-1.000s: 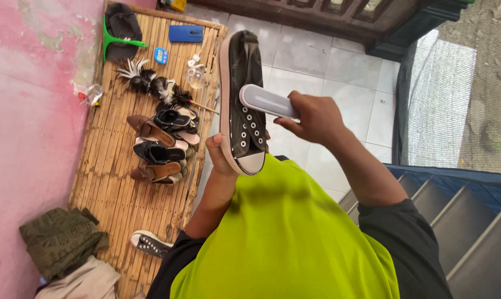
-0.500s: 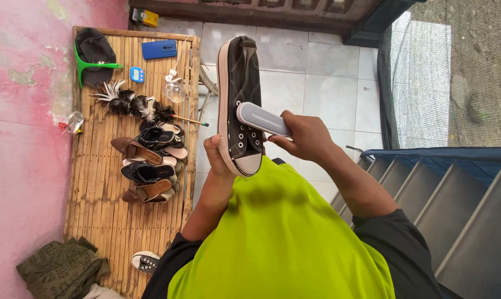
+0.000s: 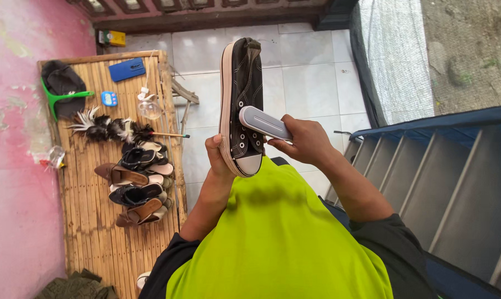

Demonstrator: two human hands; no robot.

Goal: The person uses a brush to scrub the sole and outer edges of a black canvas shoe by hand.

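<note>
Left hand (image 3: 217,158) grips black sneaker (image 3: 240,105) by sole, toe near chest; right hand (image 3: 304,139) closed around grey brush (image 3: 264,123), seemingly touching laces; bamboo bench (image 3: 90,221) with sandals (image 3: 137,177) left

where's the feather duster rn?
In the head view, the feather duster lies at left on the bamboo bench, between the blue timer above it and the pile of sandals below it.
</note>
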